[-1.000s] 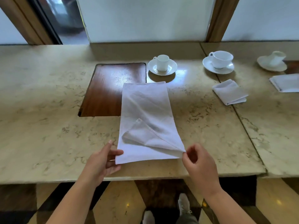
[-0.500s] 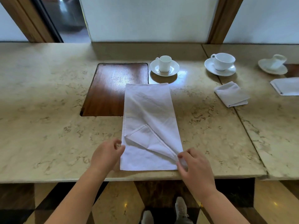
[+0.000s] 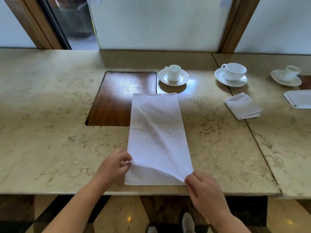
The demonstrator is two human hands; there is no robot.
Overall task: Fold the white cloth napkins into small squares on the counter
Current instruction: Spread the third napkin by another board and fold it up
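A white cloth napkin (image 3: 156, 132), folded into a long rectangle, lies lengthwise on the marble counter (image 3: 50, 132), its far end overlapping a wooden inset panel. My left hand (image 3: 114, 165) pinches the top layer at the napkin's near left edge. My right hand (image 3: 203, 187) pinches the top layer at the near right corner. That layer is lifted slightly off the bottom layer along the near edge. A folded small napkin (image 3: 243, 105) lies to the right, and another folded napkin (image 3: 298, 99) sits at the far right edge.
A wooden inset panel (image 3: 117, 98) lies in the counter left of the napkin. Three white cups on saucers stand at the back: one (image 3: 173, 75) behind the napkin, one (image 3: 233, 74) to the right, one (image 3: 288, 75) far right. The counter's front edge is near my wrists.
The turned-back flap of the top layer has been drawn towards me and now lies almost flat. My left hand has taken hold of the left edge; my right hand stays at the right corner.
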